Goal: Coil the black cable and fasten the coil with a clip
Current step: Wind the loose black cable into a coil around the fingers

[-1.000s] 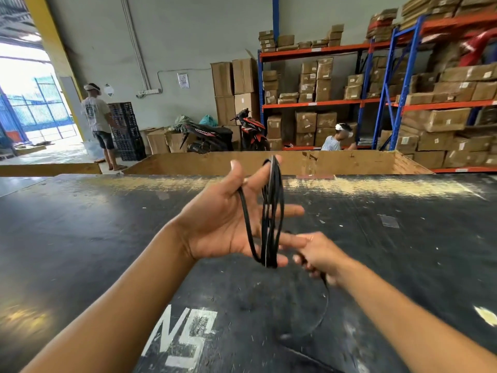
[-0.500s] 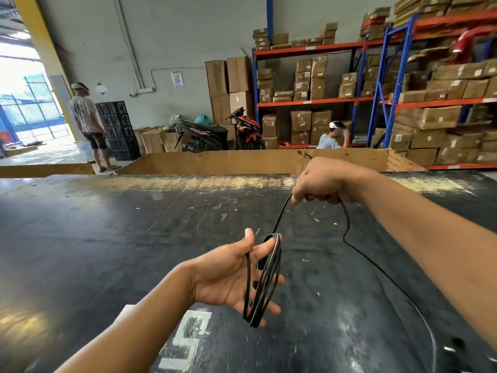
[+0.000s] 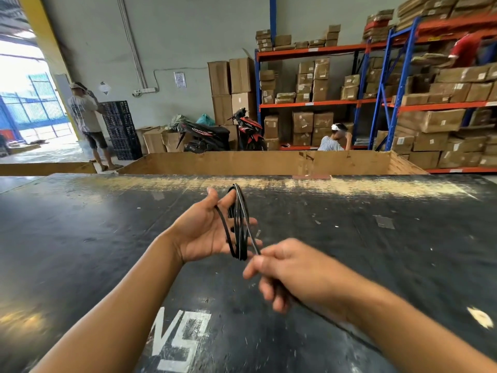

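Note:
A thin black cable (image 3: pixel 239 224) hangs in several loops around the fingers of my left hand (image 3: pixel 207 232), which is held palm up above the black table (image 3: pixel 80 238). The coil stands nearly upright. My right hand (image 3: pixel 290 273) is just below and right of the coil, fingers closed on the loose strand that runs up into it. The rest of the cable trails down behind my right wrist and is hidden. No clip is visible.
A wooden-walled bin (image 3: pixel 269 162) borders the table's far edge. Beyond it stand two parked motorbikes (image 3: pixel 223 133), racks of cardboard boxes (image 3: pixel 403 103), and three people: one at the doorway (image 3: pixel 86 119), one seated (image 3: pixel 333 138), one up on the rack (image 3: pixel 465 49).
My right hand has swung from high above the table down to the bottom of the coil, laying another loop. My left hand has risen with the coil.

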Action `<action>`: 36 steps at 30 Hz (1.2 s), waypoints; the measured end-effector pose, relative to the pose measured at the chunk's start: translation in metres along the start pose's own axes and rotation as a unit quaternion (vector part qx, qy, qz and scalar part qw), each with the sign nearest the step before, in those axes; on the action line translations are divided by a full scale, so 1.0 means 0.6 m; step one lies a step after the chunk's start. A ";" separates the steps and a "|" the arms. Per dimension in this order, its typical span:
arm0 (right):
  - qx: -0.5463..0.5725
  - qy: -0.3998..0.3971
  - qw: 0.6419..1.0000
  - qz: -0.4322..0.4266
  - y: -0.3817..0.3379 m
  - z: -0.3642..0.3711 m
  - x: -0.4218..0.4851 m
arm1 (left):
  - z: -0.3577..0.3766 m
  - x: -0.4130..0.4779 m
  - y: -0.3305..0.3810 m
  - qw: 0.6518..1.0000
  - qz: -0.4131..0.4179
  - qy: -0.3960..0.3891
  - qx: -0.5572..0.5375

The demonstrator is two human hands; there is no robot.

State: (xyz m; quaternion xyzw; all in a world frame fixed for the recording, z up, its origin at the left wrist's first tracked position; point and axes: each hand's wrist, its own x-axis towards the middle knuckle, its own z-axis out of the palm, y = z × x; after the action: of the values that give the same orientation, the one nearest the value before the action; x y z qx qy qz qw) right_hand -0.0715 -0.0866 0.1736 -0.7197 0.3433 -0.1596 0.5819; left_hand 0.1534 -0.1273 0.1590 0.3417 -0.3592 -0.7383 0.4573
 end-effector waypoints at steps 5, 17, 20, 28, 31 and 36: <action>-0.003 -0.082 0.997 -0.002 0.078 0.065 -0.005 | 0.006 -0.015 0.029 0.999 0.048 0.000 -0.018; -0.129 0.020 0.990 0.042 0.165 0.002 0.106 | 0.051 -0.061 0.018 0.975 -0.004 -0.219 0.022; -0.168 0.090 0.982 0.012 0.130 -0.064 0.135 | 0.057 -0.071 -0.002 0.971 -0.038 -0.227 0.059; -0.360 0.090 0.928 -0.037 -0.028 -0.152 0.149 | 0.060 -0.060 -0.053 0.964 -0.135 -0.197 0.113; -0.421 0.086 0.902 -0.036 -0.070 -0.157 0.139 | 0.058 -0.047 -0.062 0.962 -0.161 -0.175 0.137; -0.445 0.111 0.888 -0.037 -0.112 -0.168 0.118 | 0.037 -0.031 -0.071 0.968 -0.174 -0.102 0.150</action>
State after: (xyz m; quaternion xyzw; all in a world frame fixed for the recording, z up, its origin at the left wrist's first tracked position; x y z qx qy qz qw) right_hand -0.0638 -0.2023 0.2527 -0.8927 0.4142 -0.0904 0.1529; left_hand 0.1233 -0.0912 0.1373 0.3862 -0.4455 -0.7754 0.2262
